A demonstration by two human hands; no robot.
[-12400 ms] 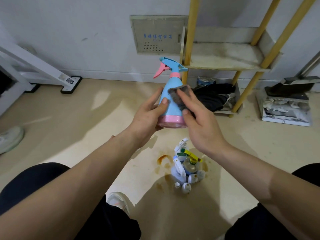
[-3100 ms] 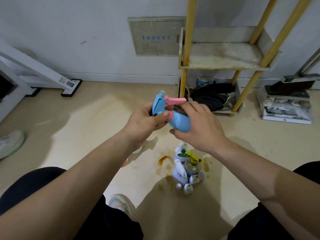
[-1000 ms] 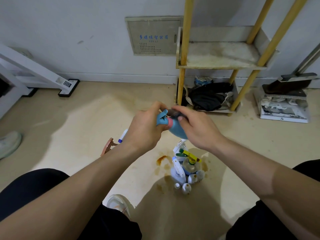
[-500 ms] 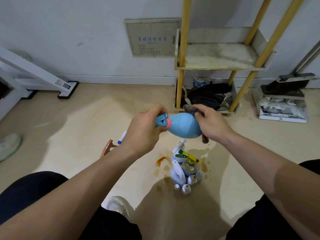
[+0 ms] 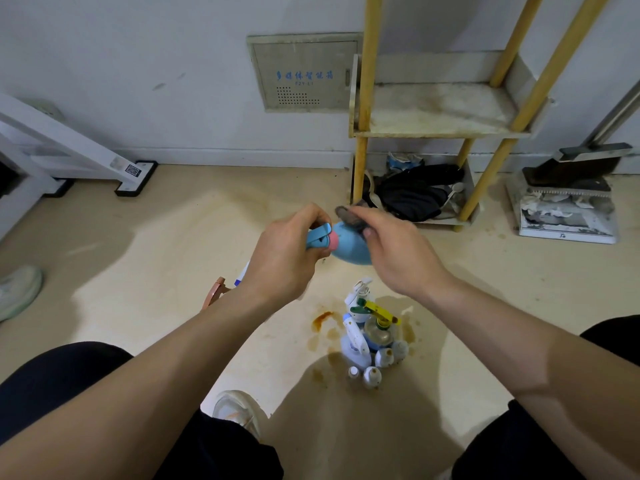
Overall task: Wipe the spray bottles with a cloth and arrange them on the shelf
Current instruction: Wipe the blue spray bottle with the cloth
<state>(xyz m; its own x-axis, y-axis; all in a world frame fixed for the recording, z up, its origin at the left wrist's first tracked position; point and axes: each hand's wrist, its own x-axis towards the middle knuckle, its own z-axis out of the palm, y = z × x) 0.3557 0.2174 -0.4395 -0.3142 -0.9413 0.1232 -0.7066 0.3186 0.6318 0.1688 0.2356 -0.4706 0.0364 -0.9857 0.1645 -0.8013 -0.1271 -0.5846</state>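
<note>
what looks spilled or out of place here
Orange-brown stains spread over the floor around the cluster of bottles, like a spill. The upper shelf board is grimy with dark smudges too.

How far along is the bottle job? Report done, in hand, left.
Done: none stand on the shelf. In hand: the left hand grips the blue bottle by its sprayer, the right hand rubs the cloth over it. Left: shelving it, then the bottles on the floor.

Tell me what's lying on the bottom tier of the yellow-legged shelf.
Black fabric fills most of the bottom tier, with a crumpled blue-and-white item behind it. Anything beneath the fabric is covered.
</note>
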